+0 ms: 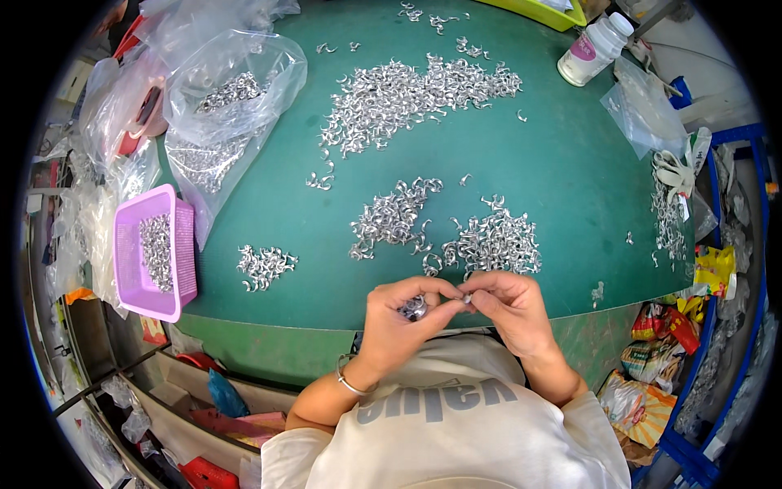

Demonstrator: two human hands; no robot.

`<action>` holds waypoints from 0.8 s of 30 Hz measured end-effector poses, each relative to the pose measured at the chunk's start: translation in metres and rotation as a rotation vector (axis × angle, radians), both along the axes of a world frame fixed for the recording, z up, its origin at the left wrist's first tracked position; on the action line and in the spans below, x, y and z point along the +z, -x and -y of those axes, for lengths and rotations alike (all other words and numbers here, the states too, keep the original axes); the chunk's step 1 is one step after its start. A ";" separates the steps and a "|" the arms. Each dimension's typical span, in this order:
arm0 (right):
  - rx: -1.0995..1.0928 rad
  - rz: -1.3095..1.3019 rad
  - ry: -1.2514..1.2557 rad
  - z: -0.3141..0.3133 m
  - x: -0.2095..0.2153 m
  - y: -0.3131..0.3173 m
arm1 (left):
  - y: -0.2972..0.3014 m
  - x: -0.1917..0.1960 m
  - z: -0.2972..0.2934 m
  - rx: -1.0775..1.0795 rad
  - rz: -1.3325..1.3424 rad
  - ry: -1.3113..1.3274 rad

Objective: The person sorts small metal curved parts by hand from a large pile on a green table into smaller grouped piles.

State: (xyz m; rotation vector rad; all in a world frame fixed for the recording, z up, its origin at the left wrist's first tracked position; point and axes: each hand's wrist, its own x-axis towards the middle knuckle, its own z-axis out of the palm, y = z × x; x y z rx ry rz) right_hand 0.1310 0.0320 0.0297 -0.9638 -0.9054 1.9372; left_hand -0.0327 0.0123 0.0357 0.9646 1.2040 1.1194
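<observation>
At the near edge of the green table, my two hands meet at the fingertips. My left hand [407, 322] is closed, with several small curved silver metal pieces [413, 308] cupped in its palm. Between its thumb and forefinger and those of my right hand [507, 308] sits one small silver metal piece [466, 299], mostly covered by the fingers. Just beyond the hands lie two heaps of the same hook-like pieces, a right heap [495, 238] and a left heap [393, 216]. A smaller heap [265, 267] is off to the left.
A large pile [407, 98] spreads over the table's far part. On the left stand a purple basket [187, 281] and a clear plastic bag [236, 155], both holding silver pieces. A white bottle [595, 50] stands far right, a lime-green tray [538, 11] at the back. Blue shelving [717, 326] borders the right.
</observation>
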 end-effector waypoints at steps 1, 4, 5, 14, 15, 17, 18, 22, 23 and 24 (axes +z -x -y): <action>-0.032 0.169 -0.091 -0.003 -0.003 -0.001 | 0.005 -0.002 0.002 0.066 -0.053 0.011; -0.169 0.685 -0.358 -0.021 -0.025 -0.018 | 0.034 -0.019 0.009 0.291 -0.281 -0.022; -0.200 0.807 -0.454 -0.030 -0.030 -0.026 | 0.047 -0.026 0.011 0.400 -0.364 -0.021; -0.124 1.348 -1.004 -0.082 -0.045 -0.011 | 0.134 -0.073 0.039 0.811 -0.938 0.011; -0.083 1.392 -1.018 -0.084 -0.047 -0.009 | 0.129 -0.070 0.038 0.815 -0.894 -0.005; -0.087 1.418 -1.083 -0.086 -0.051 -0.008 | 0.116 -0.064 0.035 0.789 -0.797 -0.028; -0.096 1.351 -1.055 -0.085 -0.053 -0.007 | 0.107 -0.059 0.033 0.760 -0.728 -0.015; -0.172 1.262 -1.058 -0.082 -0.058 -0.009 | 0.067 -0.043 0.022 0.497 -0.541 -0.055; -0.202 1.284 -1.088 -0.083 -0.059 -0.011 | 0.058 -0.042 0.019 0.438 -0.534 -0.106; -0.161 1.314 -1.084 -0.084 -0.058 -0.011 | 0.047 -0.039 0.015 0.393 -0.503 -0.103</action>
